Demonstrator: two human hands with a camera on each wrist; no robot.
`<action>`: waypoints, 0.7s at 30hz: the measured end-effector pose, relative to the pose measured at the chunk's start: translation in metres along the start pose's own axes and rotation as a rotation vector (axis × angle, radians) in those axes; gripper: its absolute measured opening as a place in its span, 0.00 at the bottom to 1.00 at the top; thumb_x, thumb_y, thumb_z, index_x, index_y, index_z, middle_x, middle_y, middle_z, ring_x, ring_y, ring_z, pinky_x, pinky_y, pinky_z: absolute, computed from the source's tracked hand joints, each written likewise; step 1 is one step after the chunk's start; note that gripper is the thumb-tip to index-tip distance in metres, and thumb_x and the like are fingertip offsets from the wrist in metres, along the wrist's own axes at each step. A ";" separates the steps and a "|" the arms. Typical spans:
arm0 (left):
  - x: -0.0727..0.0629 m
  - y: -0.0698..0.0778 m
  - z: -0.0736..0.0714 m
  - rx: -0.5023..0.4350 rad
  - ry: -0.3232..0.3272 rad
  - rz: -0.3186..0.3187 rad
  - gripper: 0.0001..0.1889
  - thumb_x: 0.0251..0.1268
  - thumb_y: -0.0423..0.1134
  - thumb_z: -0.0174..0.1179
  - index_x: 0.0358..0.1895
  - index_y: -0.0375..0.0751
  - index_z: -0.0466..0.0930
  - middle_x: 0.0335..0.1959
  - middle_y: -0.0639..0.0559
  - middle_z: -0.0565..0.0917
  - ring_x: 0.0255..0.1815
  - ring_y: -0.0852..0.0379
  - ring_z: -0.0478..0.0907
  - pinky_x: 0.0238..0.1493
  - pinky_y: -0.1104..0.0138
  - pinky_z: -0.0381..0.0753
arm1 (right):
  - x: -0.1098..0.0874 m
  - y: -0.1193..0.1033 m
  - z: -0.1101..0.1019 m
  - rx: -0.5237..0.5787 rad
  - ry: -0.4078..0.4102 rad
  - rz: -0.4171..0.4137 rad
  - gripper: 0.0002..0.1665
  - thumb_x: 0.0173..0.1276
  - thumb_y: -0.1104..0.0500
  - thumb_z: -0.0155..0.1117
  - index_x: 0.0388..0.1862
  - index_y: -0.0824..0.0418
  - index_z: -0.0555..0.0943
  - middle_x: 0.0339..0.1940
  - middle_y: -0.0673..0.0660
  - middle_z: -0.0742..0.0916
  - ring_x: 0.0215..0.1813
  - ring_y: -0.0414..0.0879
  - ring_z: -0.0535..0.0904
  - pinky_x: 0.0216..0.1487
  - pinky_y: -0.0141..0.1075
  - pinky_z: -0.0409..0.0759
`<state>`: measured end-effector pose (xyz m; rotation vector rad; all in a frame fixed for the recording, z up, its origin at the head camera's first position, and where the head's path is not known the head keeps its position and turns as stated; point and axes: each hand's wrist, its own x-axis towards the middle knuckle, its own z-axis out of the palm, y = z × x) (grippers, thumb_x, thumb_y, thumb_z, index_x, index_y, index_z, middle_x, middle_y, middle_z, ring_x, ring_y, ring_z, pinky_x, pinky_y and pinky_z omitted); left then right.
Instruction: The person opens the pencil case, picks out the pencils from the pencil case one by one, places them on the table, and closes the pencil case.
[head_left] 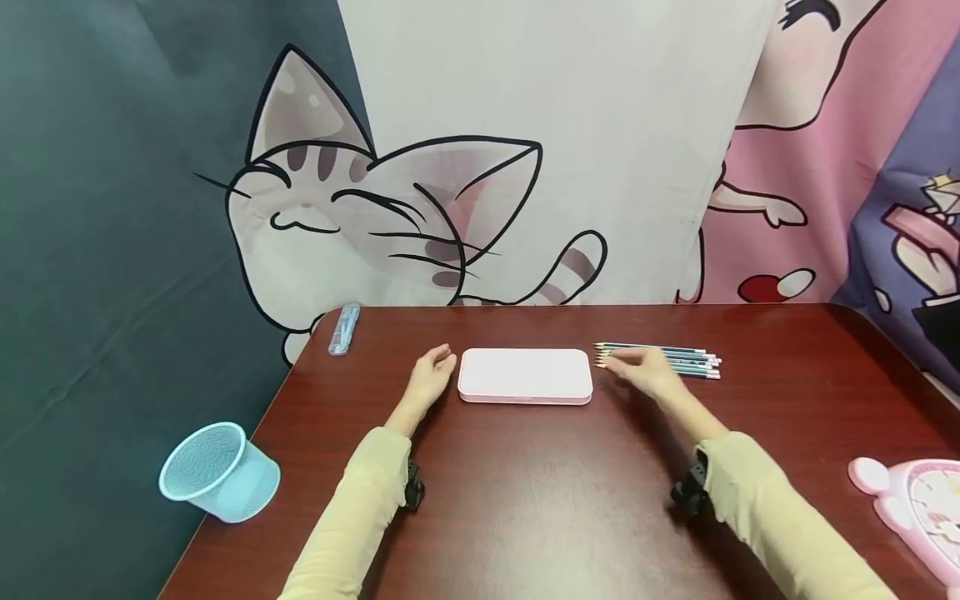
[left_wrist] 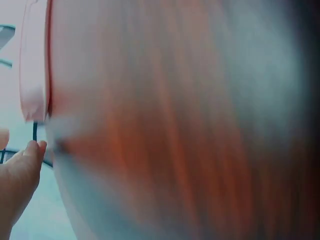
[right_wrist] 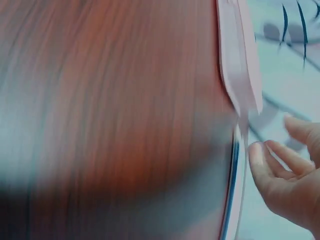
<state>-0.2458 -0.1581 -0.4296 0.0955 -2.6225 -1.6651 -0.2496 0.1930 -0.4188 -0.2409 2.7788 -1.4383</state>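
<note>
A flat pencil case (head_left: pixel 525 377) with a white lid and pink sides lies at the far middle of the table. My left hand (head_left: pixel 430 379) is just off its left end, fingers loosely bent and holding nothing. Several dark-green pencils (head_left: pixel 693 364) with white ends lie side by side to the right of the case, points toward it. Over their pointed ends is my right hand (head_left: pixel 643 372), which covers part of them. In the right wrist view the thumb and fingers (right_wrist: pixel 256 154) stand apart with nothing between them, close to the case's end (right_wrist: pixel 237 55).
A light-blue mesh pen cup (head_left: pixel 255 479) stands at the table's left edge. Some small light-blue, elongated object (head_left: pixel 344 329) lies at the far left corner. At the right is a pink clock (head_left: pixel 907 492) with round ears. Printed cloth hangs behind the table (head_left: pixel 525 500).
</note>
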 end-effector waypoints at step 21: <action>-0.004 -0.014 -0.048 0.917 -0.049 0.132 0.36 0.66 0.62 0.39 0.72 0.48 0.47 0.74 0.41 0.44 0.74 0.39 0.39 0.67 0.38 0.38 | -0.031 0.081 -0.095 -0.729 -0.071 -0.065 0.52 0.64 0.33 0.46 0.69 0.72 0.51 0.68 0.78 0.55 0.67 0.74 0.47 0.65 0.64 0.43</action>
